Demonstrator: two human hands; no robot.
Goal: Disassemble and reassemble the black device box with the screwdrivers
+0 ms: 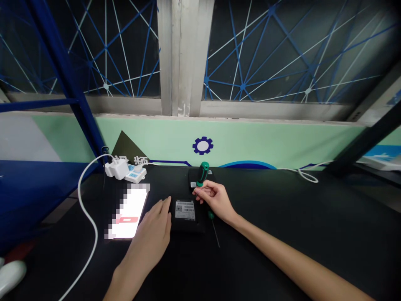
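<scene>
Right hand (217, 202) pinches a ribbed green-and-black screwdriver (203, 173) between thumb and curled fingers, its thin steel shaft (214, 230) slanting down; left hand (149, 238) lies flat, fingers together, against a matte black box (184, 221) with a printed label (185, 210) on a dark tabletop (282, 234)

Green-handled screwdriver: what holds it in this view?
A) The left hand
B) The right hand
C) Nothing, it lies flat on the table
B: the right hand grips the green-handled screwdriver upright, while the left hand lies open beside the black device.
</scene>
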